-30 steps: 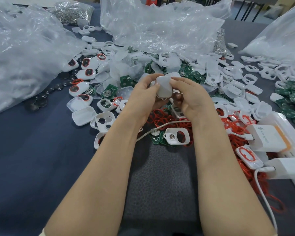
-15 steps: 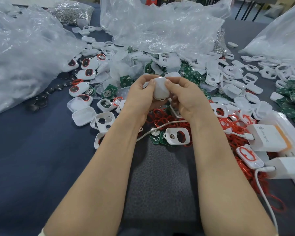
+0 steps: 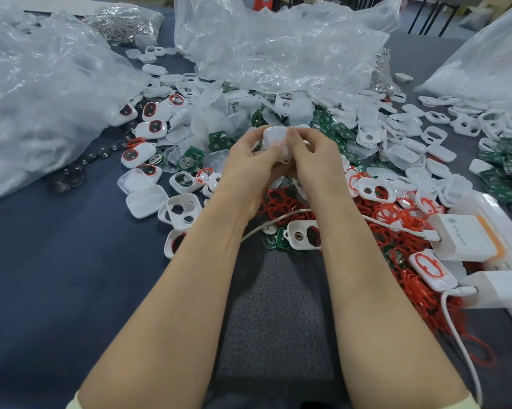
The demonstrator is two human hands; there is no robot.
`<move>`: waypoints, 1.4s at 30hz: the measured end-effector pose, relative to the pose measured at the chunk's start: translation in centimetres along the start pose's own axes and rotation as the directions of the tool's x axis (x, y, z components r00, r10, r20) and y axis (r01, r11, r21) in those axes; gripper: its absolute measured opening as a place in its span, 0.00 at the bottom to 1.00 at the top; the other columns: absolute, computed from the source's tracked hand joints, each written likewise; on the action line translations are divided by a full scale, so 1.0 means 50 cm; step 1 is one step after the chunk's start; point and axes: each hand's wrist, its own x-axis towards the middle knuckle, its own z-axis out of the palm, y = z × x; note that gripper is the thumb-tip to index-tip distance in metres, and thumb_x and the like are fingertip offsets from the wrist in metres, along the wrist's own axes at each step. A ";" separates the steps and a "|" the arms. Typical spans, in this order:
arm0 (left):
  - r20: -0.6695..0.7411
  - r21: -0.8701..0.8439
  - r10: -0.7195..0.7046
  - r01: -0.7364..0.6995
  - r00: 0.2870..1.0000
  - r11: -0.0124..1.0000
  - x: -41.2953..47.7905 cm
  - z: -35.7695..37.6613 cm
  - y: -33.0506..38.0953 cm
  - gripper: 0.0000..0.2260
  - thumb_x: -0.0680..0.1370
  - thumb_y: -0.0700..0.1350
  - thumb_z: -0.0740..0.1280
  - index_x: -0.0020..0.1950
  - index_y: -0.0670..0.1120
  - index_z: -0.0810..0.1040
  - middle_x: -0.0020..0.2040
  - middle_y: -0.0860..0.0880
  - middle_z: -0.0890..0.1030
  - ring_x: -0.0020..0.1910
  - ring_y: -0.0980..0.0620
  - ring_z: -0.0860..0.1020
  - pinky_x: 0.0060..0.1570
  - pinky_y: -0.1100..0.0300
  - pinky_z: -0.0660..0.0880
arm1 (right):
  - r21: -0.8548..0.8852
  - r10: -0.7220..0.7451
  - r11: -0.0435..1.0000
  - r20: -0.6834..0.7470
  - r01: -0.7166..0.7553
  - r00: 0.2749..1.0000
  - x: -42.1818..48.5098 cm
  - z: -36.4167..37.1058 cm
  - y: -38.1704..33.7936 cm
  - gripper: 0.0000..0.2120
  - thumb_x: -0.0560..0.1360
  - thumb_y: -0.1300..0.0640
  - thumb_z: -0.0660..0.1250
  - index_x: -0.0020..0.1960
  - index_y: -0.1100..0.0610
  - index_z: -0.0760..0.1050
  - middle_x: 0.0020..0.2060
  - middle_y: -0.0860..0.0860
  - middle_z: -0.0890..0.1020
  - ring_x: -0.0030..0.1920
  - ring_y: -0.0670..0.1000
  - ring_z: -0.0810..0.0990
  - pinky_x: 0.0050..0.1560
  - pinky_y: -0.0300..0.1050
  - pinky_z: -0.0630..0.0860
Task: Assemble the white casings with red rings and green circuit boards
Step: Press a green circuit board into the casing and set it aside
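Left of the fingers, I note closed casings (image 3: 137,154) with red windows on the blue cloth (image 3: 56,261). Left hand (image 3: 247,163) and right hand (image 3: 315,163) both clamp one white casing (image 3: 275,141), fingers curled round it, thumbs pressing. Just below the fingers: red rings (image 3: 281,202). Well right of them: green boards (image 3: 511,175), white charger (image 3: 467,242).

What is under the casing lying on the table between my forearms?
A green board pokes out from under the casing on its left side. A metal disc shows through one hole. The rest beneath is hidden, and your right forearm covers its right end.
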 end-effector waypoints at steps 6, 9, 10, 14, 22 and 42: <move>-0.023 0.040 0.010 -0.009 1.000 0.999 -0.002 0.005 -0.004 0.17 0.80 0.32 0.61 0.69 0.41 0.70 0.47 0.41 0.80 0.43 0.50 0.80 0.47 0.60 0.81 | -0.042 -0.013 0.999 -0.051 0.011 0.999 -0.007 0.010 0.001 0.13 0.81 0.53 0.62 0.43 0.60 0.77 0.35 0.54 0.79 0.37 0.52 0.77 0.46 0.53 0.76; -0.050 0.032 0.006 -0.004 0.999 0.999 0.002 0.001 -0.006 0.18 0.80 0.33 0.61 0.71 0.39 0.67 0.50 0.40 0.80 0.46 0.48 0.81 0.51 0.58 0.80 | 0.114 0.084 0.989 0.107 -0.096 0.991 -0.008 0.000 -0.006 0.11 0.81 0.57 0.61 0.55 0.64 0.77 0.47 0.63 0.82 0.44 0.56 0.79 0.53 0.57 0.78; -0.071 0.045 0.009 -0.006 0.997 0.999 0.004 -0.002 -0.007 0.18 0.80 0.34 0.62 0.71 0.39 0.66 0.51 0.39 0.80 0.48 0.46 0.80 0.54 0.56 0.79 | 0.162 0.101 0.978 0.179 -0.131 0.979 -0.009 -0.005 -0.010 0.11 0.81 0.60 0.61 0.59 0.64 0.76 0.52 0.65 0.81 0.46 0.56 0.79 0.54 0.55 0.78; -0.029 0.070 0.025 -0.023 0.999 0.997 0.005 -0.005 -0.007 0.12 0.81 0.36 0.61 0.64 0.41 0.68 0.45 0.43 0.82 0.44 0.50 0.81 0.52 0.57 0.79 | 0.296 0.141 0.932 0.236 -0.209 0.962 -0.011 -0.012 -0.015 0.14 0.81 0.65 0.59 0.65 0.65 0.72 0.50 0.62 0.80 0.39 0.49 0.79 0.42 0.40 0.80; -0.026 0.353 0.178 -0.157 0.984 0.922 0.008 -0.012 -0.007 0.13 0.82 0.37 0.59 0.64 0.48 0.72 0.53 0.42 0.82 0.53 0.46 0.82 0.58 0.48 0.78 | 0.267 0.130 0.949 0.152 -0.168 0.980 -0.010 0.002 -0.007 0.12 0.78 0.64 0.63 0.62 0.62 0.74 0.45 0.57 0.82 0.41 0.49 0.81 0.44 0.42 0.80; 0.030 0.473 0.317 -0.293 0.948 0.831 0.015 -0.032 -0.007 0.09 0.78 0.40 0.68 0.41 0.53 0.76 0.36 0.57 0.78 0.29 0.66 0.73 0.33 0.70 0.70 | 0.167 0.026 0.984 0.229 -0.066 0.973 -0.002 -0.039 -0.002 0.06 0.78 0.63 0.65 0.47 0.54 0.77 0.41 0.54 0.81 0.44 0.51 0.82 0.45 0.44 0.82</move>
